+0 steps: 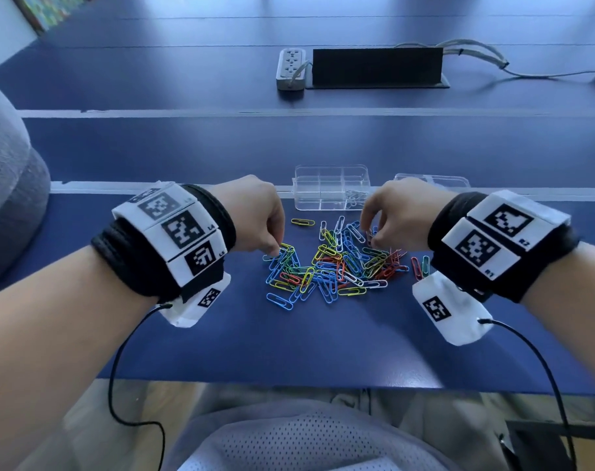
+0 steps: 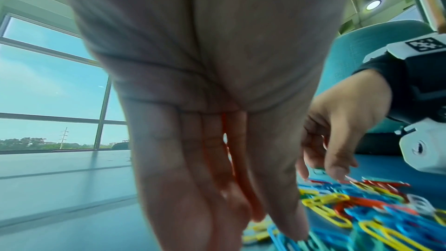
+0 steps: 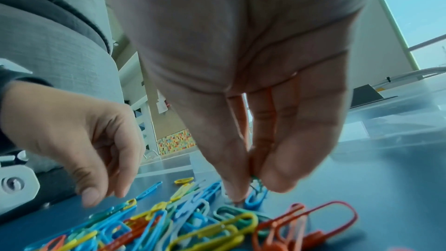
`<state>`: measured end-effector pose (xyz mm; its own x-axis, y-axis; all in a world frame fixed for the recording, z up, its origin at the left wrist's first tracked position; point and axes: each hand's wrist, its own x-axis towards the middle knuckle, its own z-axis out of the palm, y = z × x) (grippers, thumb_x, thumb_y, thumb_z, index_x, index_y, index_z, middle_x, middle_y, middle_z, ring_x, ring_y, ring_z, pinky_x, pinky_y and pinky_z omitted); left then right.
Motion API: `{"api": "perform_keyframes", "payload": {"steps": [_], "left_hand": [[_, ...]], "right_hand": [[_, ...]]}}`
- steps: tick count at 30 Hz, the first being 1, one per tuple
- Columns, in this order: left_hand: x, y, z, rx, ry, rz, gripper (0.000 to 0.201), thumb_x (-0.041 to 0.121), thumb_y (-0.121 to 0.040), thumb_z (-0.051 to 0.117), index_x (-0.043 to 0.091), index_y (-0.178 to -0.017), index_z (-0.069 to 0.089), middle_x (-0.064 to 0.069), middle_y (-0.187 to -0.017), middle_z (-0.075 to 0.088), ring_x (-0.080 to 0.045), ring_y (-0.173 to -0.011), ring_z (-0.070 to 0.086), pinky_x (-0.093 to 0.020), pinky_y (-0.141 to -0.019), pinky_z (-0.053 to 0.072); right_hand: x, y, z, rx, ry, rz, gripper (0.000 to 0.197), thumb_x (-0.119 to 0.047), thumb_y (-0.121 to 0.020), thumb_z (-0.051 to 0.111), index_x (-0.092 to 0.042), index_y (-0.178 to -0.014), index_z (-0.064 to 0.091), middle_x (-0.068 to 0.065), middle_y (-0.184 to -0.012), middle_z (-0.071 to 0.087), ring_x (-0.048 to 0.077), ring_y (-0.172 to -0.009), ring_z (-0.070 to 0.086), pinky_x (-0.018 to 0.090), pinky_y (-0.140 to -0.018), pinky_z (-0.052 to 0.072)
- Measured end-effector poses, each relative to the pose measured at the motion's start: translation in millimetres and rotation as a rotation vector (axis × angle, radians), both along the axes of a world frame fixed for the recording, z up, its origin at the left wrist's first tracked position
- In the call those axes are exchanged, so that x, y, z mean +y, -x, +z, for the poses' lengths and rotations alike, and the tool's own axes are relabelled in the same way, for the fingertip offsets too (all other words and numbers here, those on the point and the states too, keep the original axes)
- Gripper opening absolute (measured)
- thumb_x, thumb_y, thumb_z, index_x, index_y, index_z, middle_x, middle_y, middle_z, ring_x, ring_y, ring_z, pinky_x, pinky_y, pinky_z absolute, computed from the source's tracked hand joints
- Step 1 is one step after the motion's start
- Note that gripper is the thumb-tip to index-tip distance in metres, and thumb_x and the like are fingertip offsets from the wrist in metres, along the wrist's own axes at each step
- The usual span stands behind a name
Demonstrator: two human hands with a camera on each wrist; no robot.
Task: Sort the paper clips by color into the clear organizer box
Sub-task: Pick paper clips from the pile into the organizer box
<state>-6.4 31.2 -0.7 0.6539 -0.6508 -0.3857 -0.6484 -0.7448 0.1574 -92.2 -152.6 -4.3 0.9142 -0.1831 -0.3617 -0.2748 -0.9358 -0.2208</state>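
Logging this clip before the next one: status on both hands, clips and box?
Left hand fingers down on pile's left edge, grip unclear. Right hand pinching green clip. Paper clips mostly unsorted; organizer box holds few. Nothing blocking.

The head camera is looking steeply down over both wrists at the clip pile (image 1: 333, 263) in mid-frame. Each wrist camera is peering along its palm from very close, low above the table (image 1: 323, 348). All three are sharing the pile, lying lower right for the left wrist and along the bottom for the right.
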Motion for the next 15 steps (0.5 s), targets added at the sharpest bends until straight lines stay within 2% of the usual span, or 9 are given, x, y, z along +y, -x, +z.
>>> {"api": "perform_keyframes", "payload": {"steps": [3,5,8,9,12,15], "left_hand": [[-2,7,-7,-0.033,-0.036,-0.002,0.013,0.033,-0.072,0.074,0.021,-0.077,0.073,0.006,-0.061,0.062,-0.01,-0.062,0.054,-0.019,-0.052,0.039],[-3,9,-10,-0.03,-0.04,-0.002,0.013,0.031,-0.073,0.074,0.019,-0.078,0.074,0.009,-0.056,0.055,-0.007,-0.056,0.049,-0.02,-0.05,0.037],[-2,9,-11,0.013,-0.031,0.019,0.009,0.03,-0.073,0.074,0.021,-0.075,0.072,0.012,-0.055,0.054,-0.004,-0.055,0.049,-0.022,-0.06,0.04],[-2,9,-11,0.036,-0.024,0.03,0.008,0.029,-0.074,0.073,0.022,-0.073,0.069,0.012,-0.055,0.055,-0.003,-0.054,0.049,-0.022,-0.061,0.042],[1,9,-11,0.11,0.023,0.091,0.01,0.025,-0.075,0.07,0.02,-0.067,0.065,0.006,-0.053,0.062,-0.007,-0.046,0.055,-0.02,-0.058,0.047],[5,8,-10,0.182,0.077,0.137,0.004,0.018,-0.077,0.064,0.017,-0.074,0.066,0.001,-0.06,0.069,-0.015,-0.052,0.062,-0.025,-0.061,0.055]], "right_hand": [[0,1,3,-0.019,-0.107,-0.037,0.022,-0.009,-0.073,0.065,-0.026,-0.084,0.073,-0.003,-0.066,0.068,0.015,-0.064,0.062,0.027,-0.075,0.057],[-1,3,4,-0.031,-0.225,-0.077,0.029,-0.001,-0.071,0.061,-0.022,-0.083,0.075,0.003,-0.068,0.072,0.015,-0.06,0.059,0.032,-0.077,0.057],[-5,3,3,-0.013,-0.394,-0.109,0.025,0.001,-0.073,0.068,-0.017,-0.088,0.076,0.011,-0.077,0.075,0.016,-0.066,0.063,0.037,-0.082,0.056],[-7,3,2,-0.001,-0.445,-0.121,0.022,0.001,-0.074,0.071,-0.014,-0.089,0.075,0.012,-0.078,0.074,0.017,-0.065,0.065,0.035,-0.081,0.058],[-11,2,-1,0.033,-0.574,-0.16,0.019,0.005,-0.075,0.072,-0.011,-0.085,0.073,0.006,-0.069,0.069,0.012,-0.055,0.066,0.022,-0.067,0.06],[-14,3,-4,0.064,-0.645,-0.154,0.023,0.009,-0.078,0.067,-0.013,-0.085,0.069,0.009,-0.071,0.066,0.013,-0.052,0.062,0.02,-0.057,0.058]]}}
